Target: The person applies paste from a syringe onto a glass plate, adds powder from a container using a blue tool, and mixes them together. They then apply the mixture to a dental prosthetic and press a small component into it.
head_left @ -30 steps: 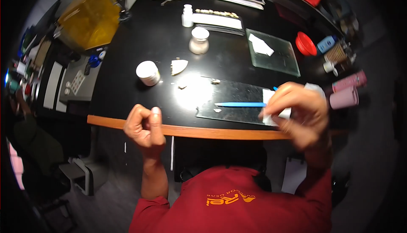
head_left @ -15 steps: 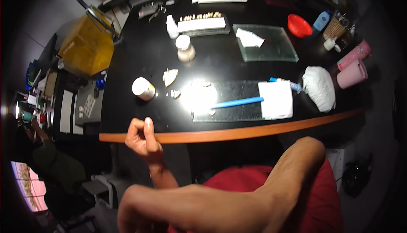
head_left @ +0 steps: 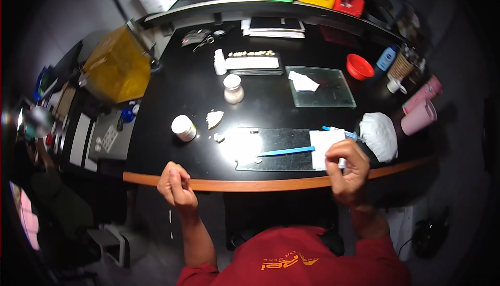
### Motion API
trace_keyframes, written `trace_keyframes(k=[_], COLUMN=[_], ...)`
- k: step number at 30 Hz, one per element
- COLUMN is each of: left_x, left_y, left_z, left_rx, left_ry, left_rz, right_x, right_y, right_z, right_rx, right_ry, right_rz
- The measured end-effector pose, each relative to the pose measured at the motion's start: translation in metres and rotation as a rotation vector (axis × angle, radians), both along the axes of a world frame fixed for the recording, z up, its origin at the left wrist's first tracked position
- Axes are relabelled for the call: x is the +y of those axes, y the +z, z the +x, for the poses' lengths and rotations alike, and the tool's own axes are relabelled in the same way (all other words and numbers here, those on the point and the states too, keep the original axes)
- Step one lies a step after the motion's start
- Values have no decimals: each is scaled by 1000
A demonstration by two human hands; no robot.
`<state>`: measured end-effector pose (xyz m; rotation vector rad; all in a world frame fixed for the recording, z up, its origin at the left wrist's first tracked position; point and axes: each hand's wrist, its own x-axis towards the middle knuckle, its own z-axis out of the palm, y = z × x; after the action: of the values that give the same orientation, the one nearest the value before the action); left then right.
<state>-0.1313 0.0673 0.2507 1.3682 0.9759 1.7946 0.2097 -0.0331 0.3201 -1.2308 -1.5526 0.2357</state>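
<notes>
My left hand point(head_left: 177, 184), at the table's front edge, has its fingers curled together; anything inside is hidden. Two thin white streaks show below it. Further right, my right hand point(head_left: 349, 171) is held curled, thumb near the fingers, beside a white paper sheet point(head_left: 321, 148); its contents cannot be made out. A blue stick point(head_left: 287, 151) lies on a glass slab point(head_left: 291, 164), one end at the sheet. White-lidded jar point(head_left: 183, 128) stands beyond my left hand, near a pale curved piece point(head_left: 214, 119) and a small white lump point(head_left: 219, 137).
Behind are another jar point(head_left: 233, 89), a white bottle point(head_left: 220, 62), a glass plate point(head_left: 338, 96) and a red bowl point(head_left: 359, 67). A white bundle point(head_left: 378, 136) and pink cup point(head_left: 418, 118) stand at right. A person point(head_left: 60, 197) is at far left.
My right arm no longer crosses my body, and its hand has come into view at the right table edge. My left hand's fingers are drawn closer together. The camera view has shifted, showing more behind the table.
</notes>
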Motion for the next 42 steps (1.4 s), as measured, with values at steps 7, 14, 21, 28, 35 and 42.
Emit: trace_keyframes(k=[7,14,21,28,35,42], left_x=[-1,2,0,10,41,12], left_y=[6,6,11,15,33,-72], left_z=[2,6,14,13,-73,-303], left_rx=[30,7,210,170,-177,-1247], left_ry=[-8,11,46,80,329,118], left_rz=[-97,-104,-114,-116,188,247], right_x=[-22,-20,-20,8,29,13], right_y=[-45,-49,-41,-8,-1,-27], right_z=[46,41,38,7,-19,0], right_rx=[-1,-33,-79,-231,-212,-97], right_ry=[-266,-267,-275,-74,48,-75], right_rz=[-12,-4,-141,-139,-35,-6])
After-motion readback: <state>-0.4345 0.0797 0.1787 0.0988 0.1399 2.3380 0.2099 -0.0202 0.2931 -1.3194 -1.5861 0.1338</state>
